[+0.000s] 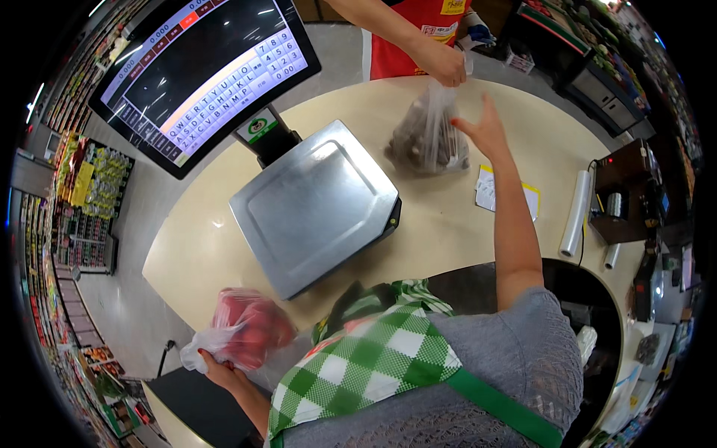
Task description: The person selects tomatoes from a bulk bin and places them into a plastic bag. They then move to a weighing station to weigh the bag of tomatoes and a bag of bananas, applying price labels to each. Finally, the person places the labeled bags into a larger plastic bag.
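My left hand [221,369] grips the gathered neck of a clear plastic bag of red, round produce [255,330] at the counter's lower left edge. My right hand [482,129] is spread, its fingers apart and nothing in it, just right of a second clear plastic bag holding dark, lumpy contents [428,134]. Whether a fingertip touches that bag is not clear. Across the counter, another person's hand [448,66] holds the top of this second bag, whose base is at the counter surface. Between the two bags stands a scale with a bare metal weighing plate [322,207].
The scale's touchscreen [224,84] rises at the upper left. A yellow-edged card [486,187] lies under my right forearm on the cream counter [442,235]. Plastic film rolls [576,215] and a dark box [624,190] stand at the right. A person in a red apron [411,42] is opposite.
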### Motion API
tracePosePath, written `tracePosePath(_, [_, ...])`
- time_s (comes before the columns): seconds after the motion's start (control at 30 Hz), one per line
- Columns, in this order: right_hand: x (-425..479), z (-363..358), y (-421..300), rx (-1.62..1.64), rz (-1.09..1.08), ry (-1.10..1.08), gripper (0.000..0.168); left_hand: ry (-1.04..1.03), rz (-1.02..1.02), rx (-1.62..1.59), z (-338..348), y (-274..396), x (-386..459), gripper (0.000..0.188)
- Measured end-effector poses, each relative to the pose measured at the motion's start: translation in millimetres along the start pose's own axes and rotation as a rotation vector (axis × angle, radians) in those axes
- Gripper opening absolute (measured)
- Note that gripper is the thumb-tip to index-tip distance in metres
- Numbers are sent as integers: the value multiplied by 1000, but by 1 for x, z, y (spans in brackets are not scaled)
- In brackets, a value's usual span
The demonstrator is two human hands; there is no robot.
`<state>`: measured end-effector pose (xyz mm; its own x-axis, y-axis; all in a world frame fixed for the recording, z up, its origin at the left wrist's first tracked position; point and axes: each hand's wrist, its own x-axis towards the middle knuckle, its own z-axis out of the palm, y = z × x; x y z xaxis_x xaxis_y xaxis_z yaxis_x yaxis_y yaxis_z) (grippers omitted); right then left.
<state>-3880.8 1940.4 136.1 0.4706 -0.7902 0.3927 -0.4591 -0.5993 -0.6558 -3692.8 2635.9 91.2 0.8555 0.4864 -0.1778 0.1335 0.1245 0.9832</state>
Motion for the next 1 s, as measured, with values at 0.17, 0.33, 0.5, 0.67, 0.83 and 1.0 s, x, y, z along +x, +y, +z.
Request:
tracePosePath(0.17, [8, 115, 30, -57, -152, -153, 104, -67, 48, -11, -15, -3, -14, 29])
tracePosePath(0.33, [26, 185, 61, 83, -121, 180, 74, 24, 106, 51, -37, -12, 1, 33])
tracePosePath(0.5, [48, 187, 135, 741, 203, 142, 27, 69, 244, 107, 16, 14, 8, 25])
tracePosePath(0.67, [1, 150, 70, 1138, 580, 160, 31, 70, 485, 13, 49, 27, 19, 23])
tracePosePath(0.83, [-28, 127, 68, 1210, 555, 230, 30, -111, 714, 390, 89, 37, 46, 23])
tracePosePath(1.0, [-51, 114, 51, 1123, 681, 284, 32, -143, 945, 608, 105, 22, 70, 29])
